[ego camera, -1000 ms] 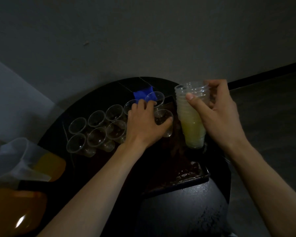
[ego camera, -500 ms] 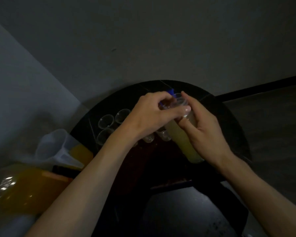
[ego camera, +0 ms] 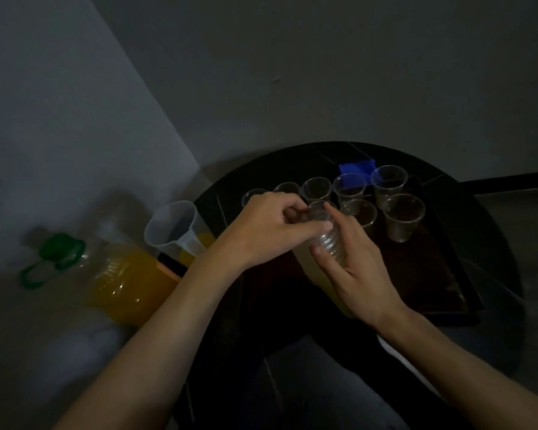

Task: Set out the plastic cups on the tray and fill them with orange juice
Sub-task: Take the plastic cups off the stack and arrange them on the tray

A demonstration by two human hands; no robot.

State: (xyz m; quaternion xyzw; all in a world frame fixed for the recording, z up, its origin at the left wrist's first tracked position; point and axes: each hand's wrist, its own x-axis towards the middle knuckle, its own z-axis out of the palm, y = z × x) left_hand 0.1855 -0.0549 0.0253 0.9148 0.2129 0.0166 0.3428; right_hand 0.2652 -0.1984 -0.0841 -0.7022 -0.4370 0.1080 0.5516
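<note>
Left hand, right hand and both forearms are bare.

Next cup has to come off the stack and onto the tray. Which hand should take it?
The left hand. It pinches the top cup at its rim, nearest the tray, while the right hand has its grip around the stack, steadying it.

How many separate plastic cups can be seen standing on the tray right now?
7. Five back-row cups run from the left hand towards the blue patch; two front-row cups stand at right. The hands and held cup stack may hide more.
</note>
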